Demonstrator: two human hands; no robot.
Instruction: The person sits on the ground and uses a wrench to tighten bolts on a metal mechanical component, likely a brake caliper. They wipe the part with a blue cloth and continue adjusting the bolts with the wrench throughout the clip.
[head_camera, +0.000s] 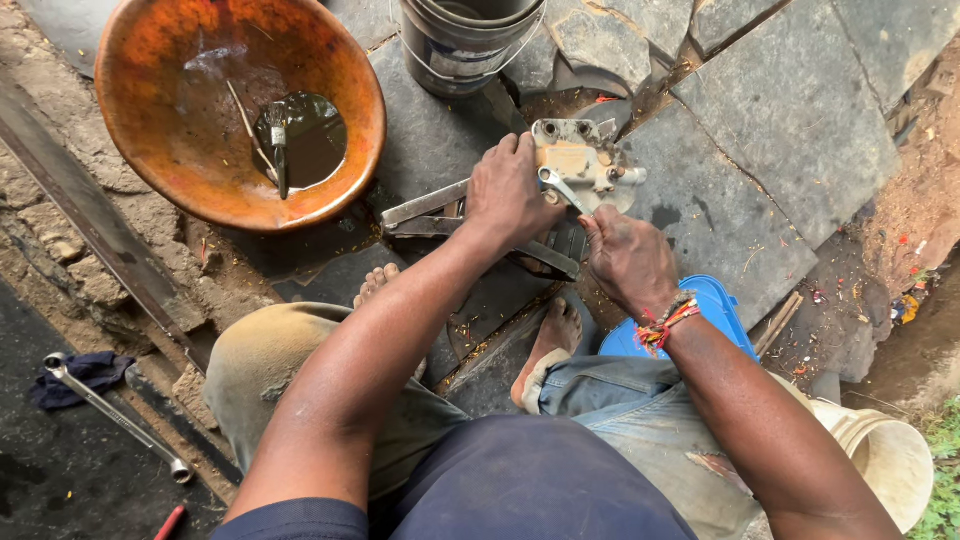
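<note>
We steady a grey metal casting (585, 160) and turn a spanner (558, 187) on it, seated over a cracked stone slab floor (790, 110).

Our left hand (508, 195) is clenched over the near-left side of the casting, pressing it down on flat metal bars (425, 208) near the middle of the slabs; our right hand (628, 262) grips the spanner's handle, its ring end on a fitting at the casting's face. The fastener looks part-way worked, though we cannot tell whether it is coming loose or going tight. At the floor's far-left corner sits a rusty orange basin (150, 110) of dark oil with a small brush (280, 150). A dark bucket (465, 45) stands at the far edge, a white bucket (885, 455) at the near-right corner. A long wrench (115, 415) lies on dark ground at near left.
</note>
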